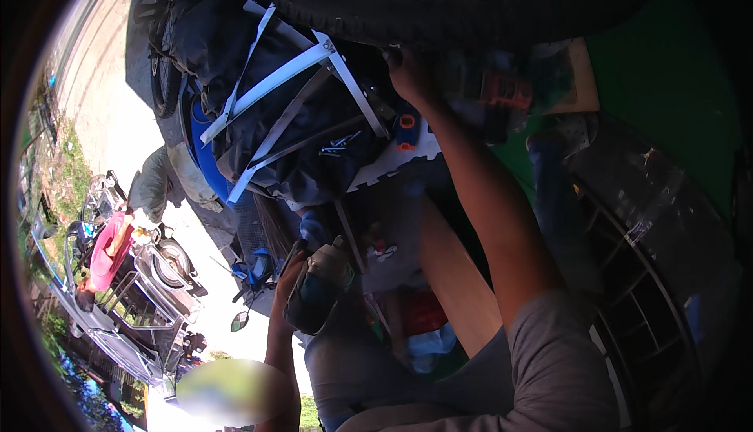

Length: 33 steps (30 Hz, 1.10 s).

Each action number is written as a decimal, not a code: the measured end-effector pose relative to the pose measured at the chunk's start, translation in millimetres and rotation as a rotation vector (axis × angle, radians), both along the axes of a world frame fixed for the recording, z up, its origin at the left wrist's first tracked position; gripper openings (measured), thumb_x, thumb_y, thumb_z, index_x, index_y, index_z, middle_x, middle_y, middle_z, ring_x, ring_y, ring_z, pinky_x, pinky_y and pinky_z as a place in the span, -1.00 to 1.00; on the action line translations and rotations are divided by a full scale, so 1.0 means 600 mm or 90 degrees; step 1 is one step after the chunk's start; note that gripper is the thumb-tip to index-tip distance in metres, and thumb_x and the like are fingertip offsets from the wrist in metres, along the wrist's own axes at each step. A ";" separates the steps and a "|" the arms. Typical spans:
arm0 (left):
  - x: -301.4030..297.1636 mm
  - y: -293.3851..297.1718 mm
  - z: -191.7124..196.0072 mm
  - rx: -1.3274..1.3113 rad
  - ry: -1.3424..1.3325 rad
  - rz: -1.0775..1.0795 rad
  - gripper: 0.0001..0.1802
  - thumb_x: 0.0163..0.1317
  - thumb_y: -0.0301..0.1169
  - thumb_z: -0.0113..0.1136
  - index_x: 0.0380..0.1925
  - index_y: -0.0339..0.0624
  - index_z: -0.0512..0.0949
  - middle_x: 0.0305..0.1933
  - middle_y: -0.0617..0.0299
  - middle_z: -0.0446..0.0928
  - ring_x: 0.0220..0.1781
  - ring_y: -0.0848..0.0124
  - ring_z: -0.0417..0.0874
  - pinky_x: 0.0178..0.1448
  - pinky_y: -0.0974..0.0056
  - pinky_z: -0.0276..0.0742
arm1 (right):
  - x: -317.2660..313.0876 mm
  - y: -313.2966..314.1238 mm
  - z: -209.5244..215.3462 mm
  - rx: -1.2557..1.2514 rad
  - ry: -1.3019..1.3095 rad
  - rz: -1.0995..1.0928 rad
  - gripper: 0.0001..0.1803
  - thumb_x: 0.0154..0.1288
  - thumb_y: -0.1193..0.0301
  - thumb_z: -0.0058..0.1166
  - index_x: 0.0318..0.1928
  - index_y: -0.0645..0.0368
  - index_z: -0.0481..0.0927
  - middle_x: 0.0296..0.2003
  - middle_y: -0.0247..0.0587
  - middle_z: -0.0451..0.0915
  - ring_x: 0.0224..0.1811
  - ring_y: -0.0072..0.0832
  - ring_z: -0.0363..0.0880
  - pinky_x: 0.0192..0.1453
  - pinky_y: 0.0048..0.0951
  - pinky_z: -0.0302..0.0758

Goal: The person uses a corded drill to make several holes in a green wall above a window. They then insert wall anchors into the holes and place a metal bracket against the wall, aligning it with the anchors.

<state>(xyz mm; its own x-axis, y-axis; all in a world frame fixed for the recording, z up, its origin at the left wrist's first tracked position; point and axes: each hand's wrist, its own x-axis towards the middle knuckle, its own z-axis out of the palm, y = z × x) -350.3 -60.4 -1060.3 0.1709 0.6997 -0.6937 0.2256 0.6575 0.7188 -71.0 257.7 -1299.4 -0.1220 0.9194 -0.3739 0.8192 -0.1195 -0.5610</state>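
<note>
My left hand (293, 266) is closed on a beige and dark-green object (320, 284), rounded in shape; its kind is too dim to tell. Stretched far forward, my right hand (409, 76) has its fingers curled at something dark just below a black tyre (439, 12); what they hold is hidden in shadow. Left of that hand, a white metal frame (271, 85) of crossed bars lies on black sheeting (302, 169). Several loose shiny metal pieces (339, 145) rest there too. An orange and blue object (406, 132) lies just below my right hand.
A blurred orange-red object (506, 89) sits right of my right hand. A wooden board (463, 275) slants beside my right arm, and a dark metal rack (635, 275) stands at the right. On the sunlit left, a person in a pink shirt (110, 255) is by a motorcycle (169, 263).
</note>
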 end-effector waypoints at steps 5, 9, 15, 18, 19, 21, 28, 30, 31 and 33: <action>0.016 -0.018 -0.020 -0.041 -0.042 0.026 -0.39 0.08 -0.21 0.47 0.12 -0.30 0.66 0.20 -0.08 0.65 0.40 -0.02 0.58 0.63 -0.01 0.19 | -0.002 0.042 -0.081 0.231 -0.027 0.043 -0.45 0.53 0.15 0.04 0.42 0.06 0.49 0.46 0.08 0.38 0.58 0.05 0.21 0.67 0.08 0.01; 0.045 -0.034 -0.053 -0.029 -0.101 0.104 -0.38 0.18 -0.30 0.44 0.23 -0.33 0.59 0.29 -0.02 0.60 0.40 0.09 0.59 0.58 0.03 0.31 | 0.014 0.053 -0.093 0.324 -0.031 0.055 -0.53 0.48 0.24 0.10 0.32 0.10 0.58 0.39 0.06 0.47 0.48 0.07 0.36 0.60 0.04 0.22; 0.137 0.015 -0.100 0.018 0.071 -0.179 -0.51 0.34 -0.48 0.34 0.25 -0.26 0.50 0.22 0.05 0.57 0.23 0.22 0.65 0.31 0.14 0.56 | 0.040 0.056 -0.047 0.132 -0.044 0.177 -0.55 0.51 0.22 0.04 0.29 0.11 0.57 0.31 0.10 0.54 0.38 0.00 0.48 0.51 0.05 0.32; 0.177 0.065 -0.072 0.326 0.213 -0.267 -0.52 0.34 -0.50 0.30 0.26 -0.26 0.50 0.17 0.08 0.61 0.20 0.26 0.68 0.27 0.23 0.60 | 0.035 0.044 -0.039 -0.049 -0.081 0.280 -0.55 0.58 0.28 -0.07 0.37 0.13 0.50 0.43 0.07 0.42 0.49 -0.06 0.38 0.62 0.00 0.19; 0.186 0.083 -0.064 0.366 0.195 -0.219 -0.50 0.33 -0.51 0.28 0.27 -0.25 0.50 0.16 0.10 0.61 0.19 0.28 0.67 0.27 0.25 0.59 | 0.028 0.038 -0.044 -0.073 -0.077 0.310 -0.55 0.57 0.26 -0.05 0.35 0.13 0.52 0.43 0.07 0.43 0.49 -0.05 0.38 0.61 0.01 0.20; 0.207 0.110 -0.066 0.268 0.145 -0.212 -0.52 0.30 -0.52 0.26 0.24 -0.25 0.53 0.08 0.14 0.61 0.11 0.29 0.68 0.20 0.25 0.61 | 0.007 0.029 -0.067 -0.116 -0.072 0.360 -0.55 0.54 0.23 -0.01 0.33 0.12 0.55 0.42 0.07 0.44 0.48 -0.05 0.39 0.60 0.03 0.23; 0.187 0.062 -0.088 0.145 -0.088 0.090 -0.61 0.28 -0.54 0.25 0.13 -0.23 0.56 -0.04 0.18 0.56 0.01 0.27 0.63 0.10 0.19 0.57 | -0.047 0.022 -0.133 0.039 -0.127 0.302 -0.48 0.46 0.23 0.14 0.34 0.17 0.55 0.35 0.08 0.51 0.34 0.01 0.52 0.47 -0.02 0.39; 0.164 0.035 -0.085 0.116 -0.096 0.138 -0.62 0.32 -0.53 0.24 0.14 -0.23 0.56 0.01 0.16 0.56 0.06 0.27 0.62 0.16 0.19 0.55 | -0.043 0.026 -0.135 0.048 -0.122 0.260 -0.49 0.47 0.23 0.13 0.34 0.17 0.54 0.35 0.08 0.51 0.35 0.01 0.52 0.48 -0.02 0.38; 0.158 0.024 -0.085 0.109 -0.098 0.158 -0.63 0.33 -0.52 0.23 0.14 -0.23 0.55 0.03 0.15 0.55 0.08 0.26 0.61 0.18 0.19 0.55 | -0.040 0.026 -0.134 0.050 -0.119 0.244 -0.49 0.48 0.23 0.13 0.34 0.17 0.54 0.34 0.08 0.51 0.35 0.01 0.51 0.48 -0.03 0.38; 0.148 0.010 -0.089 0.105 -0.106 0.194 -0.64 0.36 -0.52 0.22 0.16 -0.24 0.55 0.07 0.14 0.55 0.13 0.26 0.60 0.23 0.20 0.53 | -0.035 0.024 -0.129 0.052 -0.108 0.219 -0.49 0.49 0.23 0.13 0.34 0.18 0.54 0.34 0.07 0.51 0.36 0.00 0.51 0.49 -0.03 0.38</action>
<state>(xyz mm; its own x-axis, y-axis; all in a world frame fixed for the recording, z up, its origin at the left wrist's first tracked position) -261.8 -54.4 -1113.8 0.0383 0.8352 -0.5486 -0.0908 0.5496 0.8305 -92.0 272.2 -1377.1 -0.3711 0.8631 -0.3424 0.8853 0.2175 -0.4111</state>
